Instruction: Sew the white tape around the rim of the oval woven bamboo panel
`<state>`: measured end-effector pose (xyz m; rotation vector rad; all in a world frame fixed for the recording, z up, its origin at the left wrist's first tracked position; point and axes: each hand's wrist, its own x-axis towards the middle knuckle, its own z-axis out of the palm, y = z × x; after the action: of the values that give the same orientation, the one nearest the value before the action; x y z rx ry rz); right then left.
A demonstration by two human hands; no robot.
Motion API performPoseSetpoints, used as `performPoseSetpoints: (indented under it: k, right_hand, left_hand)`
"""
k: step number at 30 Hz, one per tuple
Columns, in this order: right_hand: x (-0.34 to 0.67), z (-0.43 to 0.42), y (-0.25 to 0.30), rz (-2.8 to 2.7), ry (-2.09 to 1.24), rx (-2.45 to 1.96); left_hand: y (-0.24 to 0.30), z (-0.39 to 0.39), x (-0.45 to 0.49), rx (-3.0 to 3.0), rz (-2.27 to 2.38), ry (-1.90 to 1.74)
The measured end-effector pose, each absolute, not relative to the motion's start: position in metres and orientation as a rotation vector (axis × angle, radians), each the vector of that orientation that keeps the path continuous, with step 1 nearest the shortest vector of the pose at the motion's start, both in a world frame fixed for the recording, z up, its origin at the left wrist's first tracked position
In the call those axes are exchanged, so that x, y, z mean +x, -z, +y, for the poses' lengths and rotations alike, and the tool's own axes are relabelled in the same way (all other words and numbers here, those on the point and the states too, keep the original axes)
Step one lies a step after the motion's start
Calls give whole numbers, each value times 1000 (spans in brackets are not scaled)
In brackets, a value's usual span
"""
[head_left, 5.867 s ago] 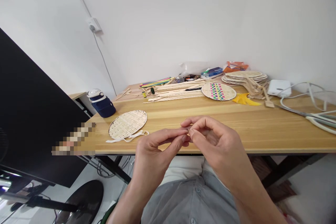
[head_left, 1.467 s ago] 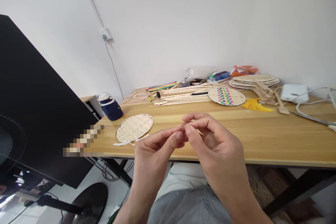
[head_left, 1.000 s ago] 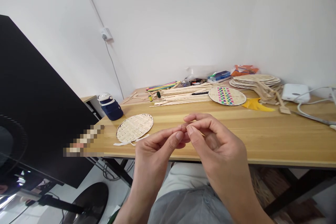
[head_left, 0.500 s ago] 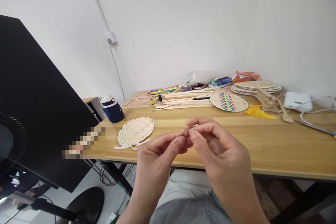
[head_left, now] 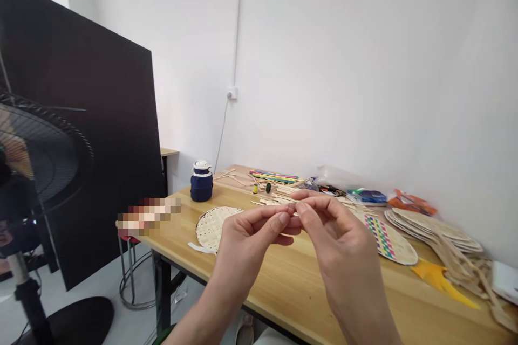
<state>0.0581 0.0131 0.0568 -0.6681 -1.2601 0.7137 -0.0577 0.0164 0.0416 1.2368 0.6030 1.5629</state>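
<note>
My left hand (head_left: 253, 232) and my right hand (head_left: 338, 237) meet above the table, thumbs and forefingers pinched with the fingertips nearly touching. Something thin and dark, perhaps a thread or needle, shows between the tips; it is too small to make out. Partly behind my left hand lies a round woven bamboo piece (head_left: 212, 226) with a dark edge, and a white strip (head_left: 201, 248) beside it. To the right, partly covered by my right hand, is a woven round (head_left: 399, 248) with a coloured checked band.
A blue jug (head_left: 201, 186) stands at the table's left end. Yellow (head_left: 255, 188) and dark green (head_left: 268, 187) thread spools sit near bamboo strips. Stacked woven fans (head_left: 441, 229) and yellow cloth (head_left: 441, 277) lie right. A large black panel (head_left: 117, 135) rises at left.
The view has swung left, so the table and its things appear farther right and lower. Both hands keep their fingertip pinch, close together.
</note>
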Motion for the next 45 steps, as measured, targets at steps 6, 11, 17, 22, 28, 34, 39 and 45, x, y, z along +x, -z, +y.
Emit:
performPoseSetpoints:
  k: [6,11,17,22,28,34,39,45]
  right_hand:
    - [40,13,-53,-1332,-649,-702]
    - [32,14,-50,-1349,-645,-703]
    - [26,13,-49,-1351,-599,-712]
    - [26,14,-47,-1354,-607,-704]
    - [26,13,-47,-1372,-656,-688]
    - [24,12,-48,-1361,-624,-710]
    - [24,14,-44,-1362,-627,-701]
    - [24,14,-42,-1338,-625,-700]
  left_hand:
    - [-36,14,-73,1183,591,-1619]
    - [-32,14,-81,1181,571,-1630]
    - [-30,11,-85,1161,599,-1637]
    - [-28,10,-86,1138,603,-1645]
    - [-28,11,-85,1154,624,-1650]
    - [-27,13,-86,1168,640,-1642]
    - [-26,13,-85,1161,636,-1647]
    - [-25,12,-86,1154,621,-1642]
